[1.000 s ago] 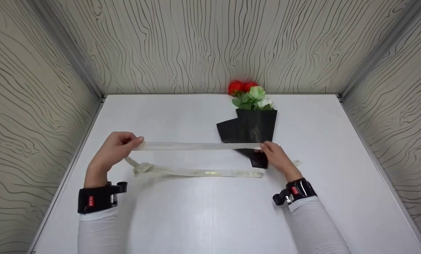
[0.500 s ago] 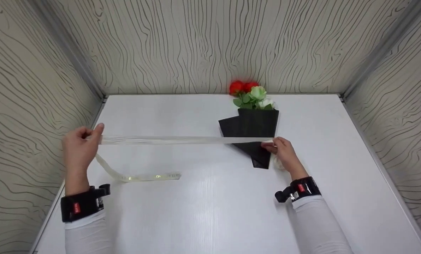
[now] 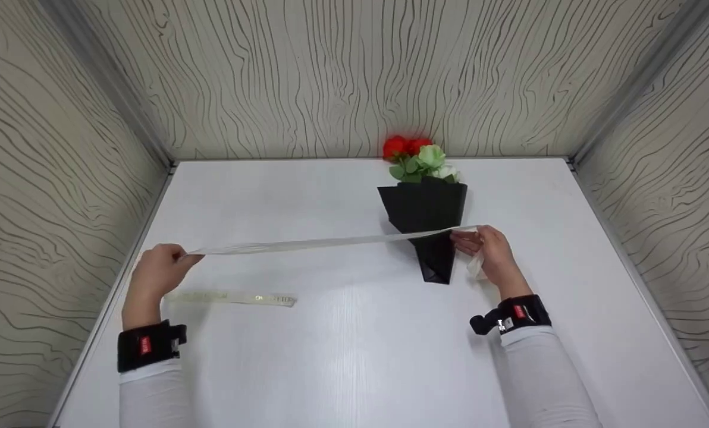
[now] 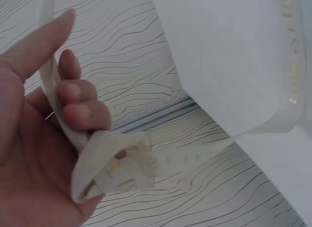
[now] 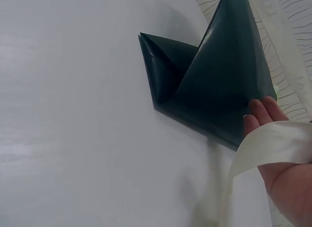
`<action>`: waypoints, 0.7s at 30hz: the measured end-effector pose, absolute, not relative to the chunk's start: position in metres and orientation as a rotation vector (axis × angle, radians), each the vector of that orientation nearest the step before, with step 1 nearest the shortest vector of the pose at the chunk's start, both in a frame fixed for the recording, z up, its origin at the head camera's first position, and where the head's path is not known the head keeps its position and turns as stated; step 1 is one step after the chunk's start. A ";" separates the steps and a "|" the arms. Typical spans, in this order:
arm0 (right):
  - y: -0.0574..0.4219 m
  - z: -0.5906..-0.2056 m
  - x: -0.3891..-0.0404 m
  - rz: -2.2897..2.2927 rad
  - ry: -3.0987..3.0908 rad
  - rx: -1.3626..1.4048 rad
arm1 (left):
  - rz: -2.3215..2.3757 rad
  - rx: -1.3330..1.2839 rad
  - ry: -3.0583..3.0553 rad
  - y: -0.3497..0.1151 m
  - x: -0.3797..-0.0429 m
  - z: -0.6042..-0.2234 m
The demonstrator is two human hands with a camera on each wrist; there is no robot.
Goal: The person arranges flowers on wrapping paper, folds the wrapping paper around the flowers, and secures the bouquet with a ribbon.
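A pale cream ribbon (image 3: 325,242) with gold lettering stretches between my two hands. My left hand (image 3: 158,276) pinches its left end; in the left wrist view a loose loop of ribbon (image 4: 114,168) hangs by the palm and curled fingers. My right hand (image 3: 492,254) holds the other end, with ribbon (image 5: 275,141) draped across the palm and the other fingers reaching toward the black paper. Behind the taut ribbon lies a bouquet wrapped in black paper (image 3: 426,205), with red flowers (image 3: 395,147), a pale green flower (image 3: 431,156) and a white one (image 3: 446,172).
A ribbon tail (image 3: 241,297) lies near the left hand on the white table (image 3: 342,368). Patterned wall panels (image 3: 307,77) stand behind and at both sides, and the bouquet lies close to the back edge.
Both hands spread apart, lifting the knotted ribbon part; then the left came back slightly and lower. The right shifted right. The paper's left flap swung upward. The ribbon now slants and twists.
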State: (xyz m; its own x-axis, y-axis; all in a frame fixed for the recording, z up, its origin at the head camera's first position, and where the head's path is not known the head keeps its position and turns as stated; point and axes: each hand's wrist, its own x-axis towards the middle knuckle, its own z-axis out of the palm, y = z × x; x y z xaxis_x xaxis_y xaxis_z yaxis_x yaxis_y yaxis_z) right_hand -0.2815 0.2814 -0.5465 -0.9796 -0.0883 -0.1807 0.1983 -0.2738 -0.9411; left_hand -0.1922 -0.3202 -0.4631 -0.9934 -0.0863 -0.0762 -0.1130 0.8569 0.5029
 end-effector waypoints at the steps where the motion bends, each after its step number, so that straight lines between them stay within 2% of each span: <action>1: 0.282 -0.546 -0.282 -2.365 1.786 0.150 | 0.840 -0.183 2.968 -0.318 -0.192 -0.467; 6: 0.280 -0.546 -0.285 -2.077 2.223 0.116 | 1.002 -0.186 2.912 -0.300 -0.195 -0.481; 13: 0.247 -0.547 -0.281 -1.272 2.834 -0.390 | 1.054 -0.093 2.962 -0.254 -0.202 -0.486; 17: 0.219 -0.542 -0.275 -0.977 2.878 -0.630 | 1.142 0.046 2.933 -0.220 -0.205 -0.485; 21: 0.199 -0.543 -0.270 -0.821 2.831 -0.710 | 1.289 0.241 2.842 -0.184 -0.206 -0.481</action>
State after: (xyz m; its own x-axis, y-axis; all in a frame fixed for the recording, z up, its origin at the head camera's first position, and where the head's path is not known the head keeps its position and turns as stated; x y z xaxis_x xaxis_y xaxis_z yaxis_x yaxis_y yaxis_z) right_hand -0.2697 0.1991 -0.5429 -0.8845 -0.4659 0.0245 -0.4066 0.7442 -0.5300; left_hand -0.2063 -0.1842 -0.4814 -0.9881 0.1445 0.0527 0.1348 0.6490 0.7488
